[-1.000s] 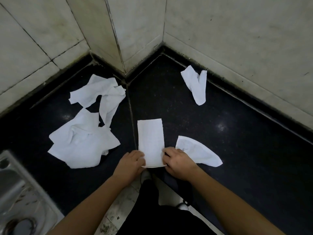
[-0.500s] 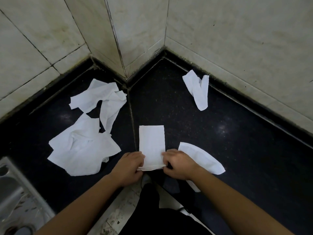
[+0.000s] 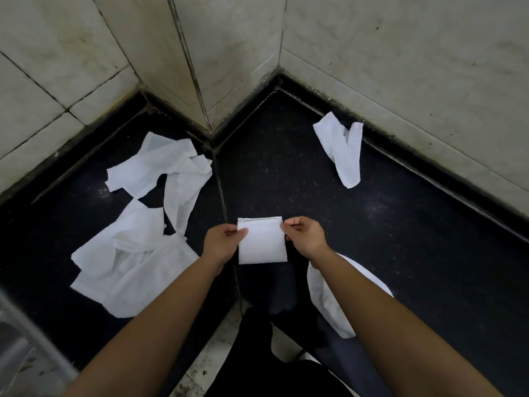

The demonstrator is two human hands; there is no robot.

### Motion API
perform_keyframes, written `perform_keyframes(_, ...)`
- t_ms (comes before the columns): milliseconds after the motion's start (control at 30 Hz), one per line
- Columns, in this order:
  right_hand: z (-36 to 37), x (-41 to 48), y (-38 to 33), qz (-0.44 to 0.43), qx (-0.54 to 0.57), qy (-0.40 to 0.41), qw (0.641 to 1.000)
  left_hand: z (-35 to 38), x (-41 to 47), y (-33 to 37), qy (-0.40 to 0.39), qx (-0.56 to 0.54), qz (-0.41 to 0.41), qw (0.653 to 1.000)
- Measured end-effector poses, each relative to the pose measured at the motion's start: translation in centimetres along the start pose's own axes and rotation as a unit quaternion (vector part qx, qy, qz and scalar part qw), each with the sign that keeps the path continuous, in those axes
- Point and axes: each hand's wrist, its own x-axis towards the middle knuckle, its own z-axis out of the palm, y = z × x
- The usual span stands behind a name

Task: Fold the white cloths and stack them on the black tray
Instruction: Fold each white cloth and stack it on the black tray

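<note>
A small folded white cloth (image 3: 262, 243) lies on the black counter surface (image 3: 400, 230) in front of me, folded in half into a near square. My left hand (image 3: 223, 243) pinches its upper left corner and my right hand (image 3: 305, 236) pinches its upper right corner. Several unfolded white cloths lie around: a crumpled one (image 3: 160, 170) at the back left, a large rumpled one (image 3: 128, 259) at the left, a twisted one (image 3: 342, 147) at the back right, and one (image 3: 326, 296) partly hidden under my right forearm. No separate black tray can be told apart from the dark surface.
Pale tiled walls (image 3: 229, 53) close the corner behind the counter. A metal sink edge (image 3: 25, 333) shows at the lower left. The counter's front edge and the floor lie between my arms. Bare dark surface stretches to the right.
The long cloth strip has been folded in half: both hands lifted its near end and carried it up to the far end. The hands now sit at the top corners.
</note>
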Motion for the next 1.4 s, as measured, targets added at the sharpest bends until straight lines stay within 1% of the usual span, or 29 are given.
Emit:
perform_keyframes(133, 0.6, 1.0, 0.2, -0.009, -0.028, 0.016, 0.999, 0.6, 1.2, -0.4, 0.041, 0.032, -0.006, 0.999)
perform_keyframes(267, 0.9, 1.2, 0.3, -0.032, -0.06, 0.032, 0.997, 0.9, 1.3, -0.3, 0.074, 0.086, 0.004, 0.993)
perform_keyframes(333, 1.0, 1.1, 0.2, -0.051, -0.077, 0.038, 0.995, 1.0, 1.1, -0.5, 0.093, 0.079, 0.003, 0.993)
perform_keyframes(500, 1.0, 1.1, 0.1, -0.09, -0.142, 0.034, 0.985, 1.7, 1.1, -0.5, 0.134, 0.092, 0.007, 0.987)
perform_keyframes(567, 0.9, 1.0, 0.0, -0.124, -0.192, 0.034, 0.973, 2.1, 0.9, -0.1, 0.144, 0.111, 0.007, 0.983)
perform_keyframes(600, 0.9, 0.7, 0.0, -0.167, -0.242, 0.04, 0.955, 2.1, 0.6, -0.1, 0.151, 0.131, 0.028, 0.979)
perform_keyframes(633, 0.7, 0.4, 0.2, -0.231, -0.301, 0.05, 0.924, 1.9, 0.2, -0.4, 0.162, 0.166, 0.075, 0.97)
perform_keyframes(667, 0.5, 0.1, 0.5, -0.311, -0.354, 0.059, 0.88, 1.6, -0.2, -0.9, 0.171, 0.215, 0.151, 0.95)
perform_keyframes(700, 0.2, -0.2, 0.8, -0.392, -0.396, 0.062, 0.828, 1.1, -0.4, -1.6, 0.169, 0.268, 0.244, 0.917)
perform_keyframes(733, -0.1, -0.6, 1.2, -0.456, -0.428, 0.054, 0.779, 0.6, -0.6, -2.5, 0.156, 0.322, 0.339, 0.87)
perform_keyframes(767, -0.2, -0.9, 1.6, -0.494, -0.457, 0.038, 0.739, 0.0, -0.4, -3.5, 0.126, 0.377, 0.414, 0.819)
perform_keyframes(800, -0.4, -1.0, 2.1, -0.504, -0.491, 0.017, 0.711, -0.5, -0.2, -4.3, 0.08, 0.432, 0.454, 0.775)
perform_keyframes(833, -0.4, -1.0, 2.6, -0.485, -0.531, -0.012, 0.695, -1.0, 0.1, -4.8, 0.03, 0.484, 0.459, 0.744)
perform_keyframes(867, -0.4, -0.8, 2.8, -0.445, -0.572, -0.045, 0.688, -1.4, 0.4, -5.1, -0.012, 0.525, 0.443, 0.726)
perform_keyframes(900, -0.5, -0.5, 2.9, -0.4, -0.601, -0.075, 0.688, -1.7, 0.8, -5.0, -0.041, 0.553, 0.421, 0.718)
perform_keyframes(967, -0.5, 0.0, 2.7, -0.33, -0.619, -0.12, 0.702, -2.1, 1.5, -4.8, -0.072, 0.583, 0.39, 0.709)
perform_keyframes(1100, -0.5, 0.0, 2.6, -0.305, -0.625, -0.142, 0.704, -2.3, 1.9, -4.6, -0.116, 0.604, 0.359, 0.702)
perform_keyframes(1200, -0.4, -0.2, 2.2, -0.289, -0.631, -0.143, 0.705, -2.3, 1.9, -4.2, -0.129, 0.603, 0.349, 0.706)
perform_keyframes(1267, -0.1, -0.6, 1.7, -0.279, -0.622, -0.149, 0.716, -2.4, 1.7, -3.7, -0.132, 0.601, 0.346, 0.709)
perform_keyframes(1300, 0.0, -0.9, 1.5, -0.272, -0.605, -0.147, 0.733, -2.5, 1.5, -3.4, -0.129, 0.598, 0.346, 0.711)
perform_keyframes(1333, 0.0, -1.4, 1.3, -0.262, -0.578, -0.139, 0.76, -2.5, 1.4, -3.1, -0.127, 0.594, 0.342, 0.717)
perform_keyframes(1400, -0.2, -2.4, 1.3, -0.237, -0.497, -0.097, 0.829, -2.2, 1.1, -2.5, -0.118, 0.586, 0.331, 0.73)
